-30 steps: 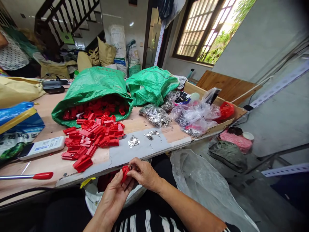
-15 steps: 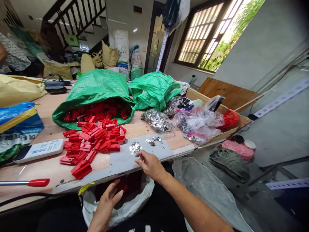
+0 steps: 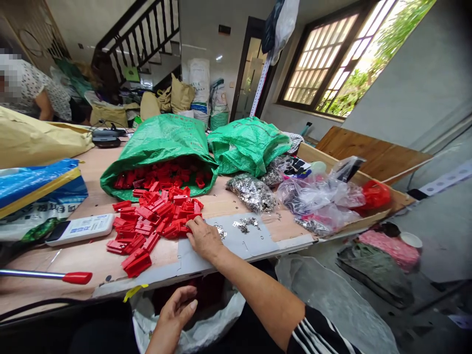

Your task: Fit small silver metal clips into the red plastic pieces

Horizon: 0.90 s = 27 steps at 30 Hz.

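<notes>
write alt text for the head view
A person's right hand is at the edge of a pile of red parts on a worktable, left hand open over a white sack. A green bag behind holds more red parts.

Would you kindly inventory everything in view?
table: one, pale brown, centre
green bags: two, green, table's back
red pieces: many, red, centre
shiny bits: two piles, silver, on grey sheet
bags of bits: several, silver, right
wooden tray: one, brown, right end
flat device: one, white and black, left
rod: one, silver, front left
blue bag: one, blue, left
tan bag: one, tan, back left
sack: one, white, below table edge
stairs: one, dark, background
window: one, brown, back right
person: one, white top, far left
left hand: one, bare, above sack
right hand: one, bare, at red pieces
</notes>
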{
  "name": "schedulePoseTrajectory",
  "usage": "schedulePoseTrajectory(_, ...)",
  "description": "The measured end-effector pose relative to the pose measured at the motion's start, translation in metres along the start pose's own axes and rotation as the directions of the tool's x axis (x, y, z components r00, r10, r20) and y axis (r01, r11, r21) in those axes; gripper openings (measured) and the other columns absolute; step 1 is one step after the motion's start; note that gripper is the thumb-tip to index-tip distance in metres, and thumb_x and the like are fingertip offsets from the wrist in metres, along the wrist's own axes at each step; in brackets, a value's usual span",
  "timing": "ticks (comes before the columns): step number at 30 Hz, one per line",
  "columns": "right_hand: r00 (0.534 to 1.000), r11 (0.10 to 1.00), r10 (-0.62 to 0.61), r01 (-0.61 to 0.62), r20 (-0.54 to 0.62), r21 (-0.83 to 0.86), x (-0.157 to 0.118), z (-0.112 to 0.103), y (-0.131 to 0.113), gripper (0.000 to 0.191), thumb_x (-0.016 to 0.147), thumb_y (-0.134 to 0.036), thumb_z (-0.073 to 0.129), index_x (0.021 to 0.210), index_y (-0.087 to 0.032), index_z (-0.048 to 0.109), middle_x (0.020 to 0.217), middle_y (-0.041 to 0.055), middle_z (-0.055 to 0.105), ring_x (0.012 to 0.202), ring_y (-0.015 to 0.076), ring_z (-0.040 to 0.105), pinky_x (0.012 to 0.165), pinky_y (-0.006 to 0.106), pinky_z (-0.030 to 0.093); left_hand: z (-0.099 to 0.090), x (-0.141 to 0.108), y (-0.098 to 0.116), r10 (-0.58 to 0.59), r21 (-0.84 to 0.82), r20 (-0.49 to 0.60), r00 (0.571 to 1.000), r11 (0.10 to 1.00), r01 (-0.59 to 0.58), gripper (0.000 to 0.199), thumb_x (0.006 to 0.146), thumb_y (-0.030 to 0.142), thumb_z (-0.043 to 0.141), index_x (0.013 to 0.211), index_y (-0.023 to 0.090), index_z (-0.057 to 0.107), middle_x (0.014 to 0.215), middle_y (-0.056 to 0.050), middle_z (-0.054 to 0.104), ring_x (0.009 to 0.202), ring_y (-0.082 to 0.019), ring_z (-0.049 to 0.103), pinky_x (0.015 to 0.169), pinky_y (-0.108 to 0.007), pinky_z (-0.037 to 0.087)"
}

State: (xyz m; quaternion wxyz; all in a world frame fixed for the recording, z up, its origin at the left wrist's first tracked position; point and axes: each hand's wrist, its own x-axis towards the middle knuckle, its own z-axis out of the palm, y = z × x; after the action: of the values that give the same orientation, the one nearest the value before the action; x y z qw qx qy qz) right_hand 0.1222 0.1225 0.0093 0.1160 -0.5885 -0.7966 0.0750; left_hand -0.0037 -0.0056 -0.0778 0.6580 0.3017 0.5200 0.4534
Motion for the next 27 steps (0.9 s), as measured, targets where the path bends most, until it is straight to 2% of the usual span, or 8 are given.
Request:
schedulePoseTrajectory(4, 0.999, 0.998, 0.040, -0.039, -0.020, 0.048, -0.007, -0.007, 0.007, 0.020, 0.088, -0.026, 0.046, 0.105, -0.024, 0.057, 0.105, 0.0038, 0.059, 0.090, 0.0175, 0.059, 0.074, 0.028, 0.045, 0.000, 0.001, 0.009, 0.017, 0.054, 0.010, 1.000, 0.998, -0.017, 0.046, 0.053, 0.048, 0.079, 0.085, 0.017, 0.070, 0.092, -0.012, 0.072, 0.096, -0.030, 0.064, 0.087, -0.039, 0.048)
schedulePoseTrajectory(8, 0.996, 0.970, 0.094, -0.091, 0.000, 0.225, -0.029, -0.021, 0.020, 0.017, 0.082, -0.024, 0.053, 0.097, -0.023, 0.060, 0.097, 0.0015, 0.064, 0.088, 0.0168, 0.059, 0.074, 0.026, 0.042, 0.004, -0.002, 0.021, -0.007, 0.022, 0.003, 1.000, 1.000, 0.007, 0.052, 0.054, 0.049, 0.078, 0.093, 0.016, 0.067, 0.092, -0.013, 0.073, 0.084, -0.027, 0.068, 0.072, -0.034, 0.053)
schedulePoseTrajectory(11, 0.996, 0.906, 0.075, -0.089, 0.050, 0.414, -0.054, -0.025, 0.024, 0.013, 0.078, -0.024, 0.057, 0.090, -0.022, 0.060, 0.087, -0.0015, 0.065, 0.080, 0.0136, 0.058, 0.069, 0.022, 0.040, 0.013, -0.006, 0.030, 0.020, -0.041, -0.010, 1.000, 0.999, -0.021, 0.065, 0.055, 0.047, 0.078, 0.111, 0.018, 0.059, 0.095, -0.012, 0.072, 0.083, -0.026, 0.069, 0.068, -0.032, 0.055)
schedulePoseTrajectory(14, 0.990, 0.838, 0.051, -0.113, 0.128, 0.535, -0.082, -0.020, 0.020, 0.013, 0.074, -0.024, 0.061, 0.087, -0.022, 0.059, 0.078, -0.0046, 0.063, 0.067, 0.0098, 0.053, 0.059, 0.019, 0.036, 0.022, -0.012, 0.035, 0.082, -0.045, -0.003, 0.997, 0.996, -0.082, 0.080, 0.056, 0.045, 0.078, 0.126, 0.024, 0.047, 0.106, -0.009, 0.069, 0.091, -0.027, 0.068, 0.074, -0.033, 0.056)
schedulePoseTrajectory(20, 0.978, 0.763, 0.066, -0.176, 0.196, 0.622, -0.114, -0.007, 0.020, 0.017, 0.076, -0.034, 0.064, 0.087, -0.022, 0.063, 0.072, -0.0053, 0.060, 0.064, 0.0092, 0.051, 0.054, 0.018, 0.033, 0.027, -0.019, 0.034, 0.139, 0.090, 0.057, 0.989, 0.986, -0.143, 0.052, 0.057, 0.045, 0.077, 0.099, 0.019, 0.063, 0.092, -0.006, 0.073, 0.086, -0.024, 0.068, 0.075, -0.026, 0.055)
schedulePoseTrajectory(23, 0.983, 0.752, 0.093, -0.171, 0.155, 0.636, -0.115, -0.014, 0.043, 0.016, 0.079, -0.034, 0.062, 0.088, -0.021, 0.064, 0.077, -0.0034, 0.064, 0.071, 0.0107, 0.055, 0.061, 0.019, 0.038, 0.024, -0.020, 0.035, 0.153, 0.129, 0.046, 0.987, 0.979, -0.157, 0.048, 0.056, 0.043, 0.078, 0.093, 0.018, 0.062, 0.086, -0.006, 0.073, 0.081, -0.024, 0.068, 0.066, -0.025, 0.055)
schedulePoseTrajectory(25, 0.979, 0.800, 0.191, -0.195, 0.067, 0.568, -0.113, -0.023, 0.068, 0.012, 0.081, -0.028, 0.058, 0.089, -0.020, 0.063, 0.082, -0.0017, 0.065, 0.076, 0.0120, 0.058, 0.068, 0.020, 0.040, 0.023, -0.020, 0.035, 0.154, 0.131, 0.020, 0.988, 0.979, -0.155, 0.047, 0.055, 0.043, 0.078, 0.091, 0.018, 0.062, 0.085, -0.006, 0.073, 0.079, -0.023, 0.068, 0.067, -0.025, 0.055)
schedulePoseTrajectory(27, 0.941, 0.853, 0.338, -0.292, -0.032, 0.433, -0.110, -0.033, 0.097, 0.011, 0.083, -0.026, 0.055, 0.090, -0.020, 0.062, 0.085, -0.0003, 0.066, 0.080, 0.0129, 0.059, 0.071, 0.021, 0.040, 0.022, -0.020, 0.033, 0.152, 0.130, 0.007, 0.988, 0.980, -0.151, 0.047, 0.054, 0.044, 0.079, 0.089, 0.018, 0.062, 0.082, -0.005, 0.074, 0.076, -0.022, 0.068, 0.069, -0.026, 0.055)
